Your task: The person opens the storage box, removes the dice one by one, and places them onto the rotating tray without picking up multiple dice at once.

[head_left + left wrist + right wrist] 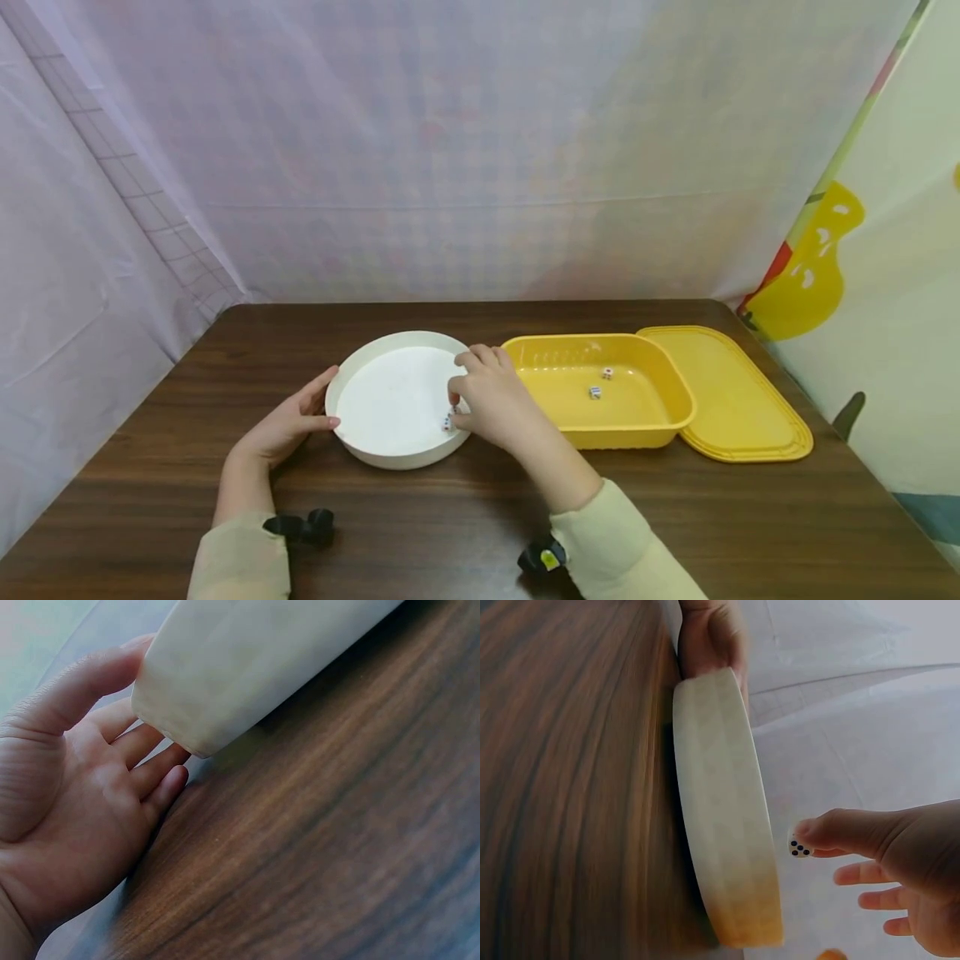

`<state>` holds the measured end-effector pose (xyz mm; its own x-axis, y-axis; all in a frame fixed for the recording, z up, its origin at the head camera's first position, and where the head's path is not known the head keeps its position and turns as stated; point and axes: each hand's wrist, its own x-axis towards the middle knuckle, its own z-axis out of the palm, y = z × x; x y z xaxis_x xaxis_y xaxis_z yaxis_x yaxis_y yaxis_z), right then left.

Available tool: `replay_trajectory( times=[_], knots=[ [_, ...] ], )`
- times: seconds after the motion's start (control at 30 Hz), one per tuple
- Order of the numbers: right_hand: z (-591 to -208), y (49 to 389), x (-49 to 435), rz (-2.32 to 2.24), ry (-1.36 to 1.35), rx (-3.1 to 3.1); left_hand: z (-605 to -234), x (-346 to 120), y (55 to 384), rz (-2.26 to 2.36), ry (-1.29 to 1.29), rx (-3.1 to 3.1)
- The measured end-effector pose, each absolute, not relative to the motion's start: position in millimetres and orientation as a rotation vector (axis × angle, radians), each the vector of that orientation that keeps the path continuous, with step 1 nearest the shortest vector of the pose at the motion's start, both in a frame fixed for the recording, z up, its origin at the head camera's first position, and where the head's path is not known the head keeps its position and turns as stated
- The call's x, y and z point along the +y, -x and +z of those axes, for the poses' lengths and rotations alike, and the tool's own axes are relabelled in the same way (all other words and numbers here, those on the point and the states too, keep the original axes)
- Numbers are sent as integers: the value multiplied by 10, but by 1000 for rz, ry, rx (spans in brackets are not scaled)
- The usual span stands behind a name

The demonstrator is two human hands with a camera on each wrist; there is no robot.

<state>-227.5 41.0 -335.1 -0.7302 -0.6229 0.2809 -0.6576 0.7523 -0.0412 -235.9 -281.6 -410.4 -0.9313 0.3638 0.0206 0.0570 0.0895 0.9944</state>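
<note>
Your worktop [420, 533] carries a yellow container [615, 438] at right, a white tray [397, 400] just beside it. Your left hand [287, 425] holds the tray's side; your right hand [493, 400] pinches a die [800, 848] above the tray, near its right rim. Judged risk: a loosened pinch or a knock against that rim could drop the die.
</note>
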Motion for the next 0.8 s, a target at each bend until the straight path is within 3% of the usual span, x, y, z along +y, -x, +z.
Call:
replay_trajectory(
  times=[0.8],
  knots=[
    [-3503,2199,113,121,-1062,-2643,-4083,-2817,2345,1931,-411,2134]
  ],
)
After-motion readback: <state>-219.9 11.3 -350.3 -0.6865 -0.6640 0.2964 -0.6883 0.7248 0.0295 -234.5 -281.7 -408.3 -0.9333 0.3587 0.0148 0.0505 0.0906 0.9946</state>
